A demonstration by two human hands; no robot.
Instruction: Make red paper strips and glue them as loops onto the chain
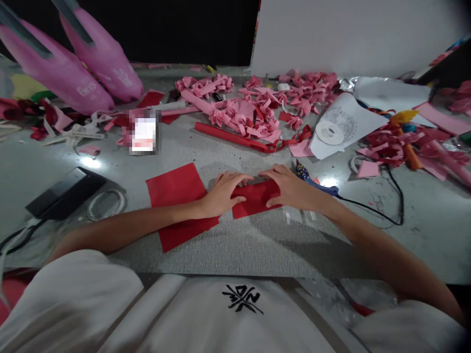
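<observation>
A small red sheet [253, 200] lies on the grey table between my two hands. My left hand [226, 193] is at its left end, thumb and fingers apart, with the fingertips at the sheet. My right hand [287, 186] is at its right end, fingers curved and spread from the thumb, touching the sheet. Under my left forearm lie larger red sheets [176, 186], partly covered by the arm. A blue glue gun [322, 187] with a black cable rests just right of my right hand.
Pink paper flowers [243, 115] and a rolled red strip [228, 136] lie beyond my hands. A black power bank [66, 193] and a clear tape ring [106, 205] are at left. White paper with a ribbon spool [330, 133] sits at the back right. Pink bottles [99, 59] stand back left.
</observation>
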